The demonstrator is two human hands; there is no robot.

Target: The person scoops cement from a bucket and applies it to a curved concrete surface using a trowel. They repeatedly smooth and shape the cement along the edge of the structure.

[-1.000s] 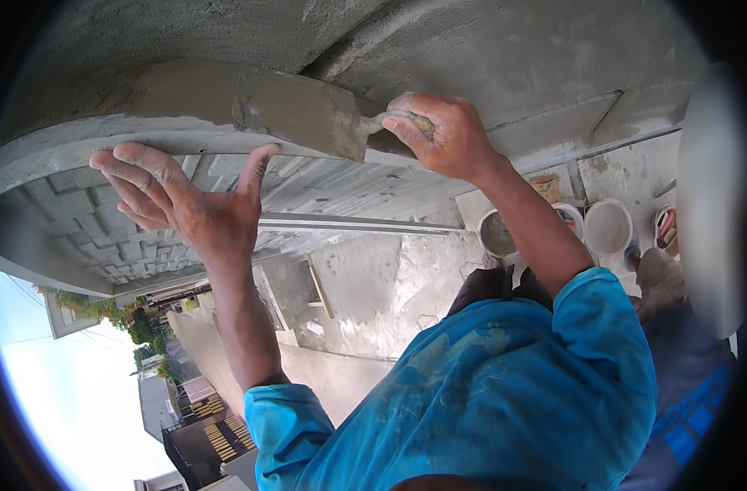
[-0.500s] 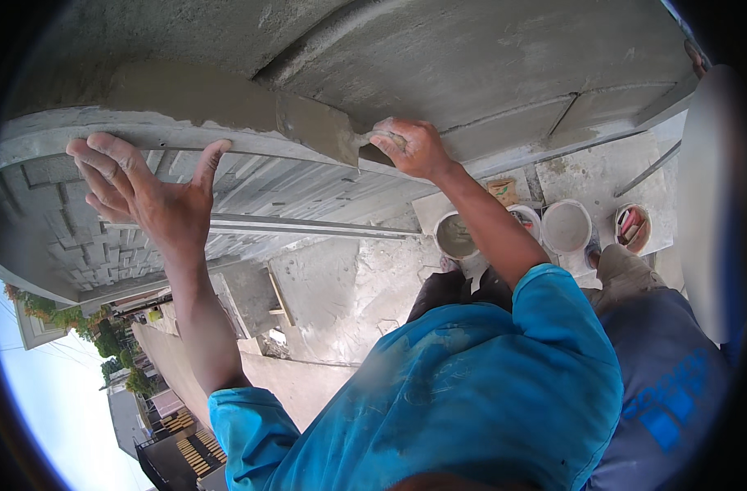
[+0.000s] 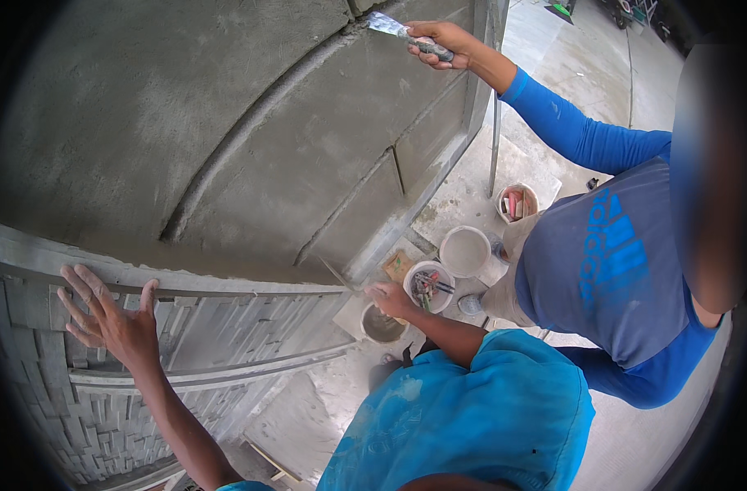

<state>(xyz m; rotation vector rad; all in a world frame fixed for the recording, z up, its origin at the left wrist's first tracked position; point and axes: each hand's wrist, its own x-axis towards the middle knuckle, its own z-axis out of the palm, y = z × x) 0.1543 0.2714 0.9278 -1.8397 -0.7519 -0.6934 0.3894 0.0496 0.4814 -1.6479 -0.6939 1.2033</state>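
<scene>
The left hand (image 3: 112, 323) lay flat against the ribbed grey moulding (image 3: 226, 327) of the curved ledge, fingers spread and clamped on nothing, much as it had been a second before, though the view had swung down and the hand now sat lower in the picture. Above it rose the plastered wall (image 3: 251, 123), smooth and grey with raised curved bands.

The larger change was on the right. The right hand (image 3: 392, 299), which had been up at the ledge pressing a trowel along the wet edge, had come away and down; its grip was closed on the handle of the small trowel (image 3: 341, 277), whose thin blade pointed back toward the corner of the moulding. Just below the hand stood a bucket of grey mortar (image 3: 382, 324), so it looked like a pause to reload.

Further right, a co-worker's hand (image 3: 439, 41) held a scraper (image 3: 387, 24) to the wall.
</scene>
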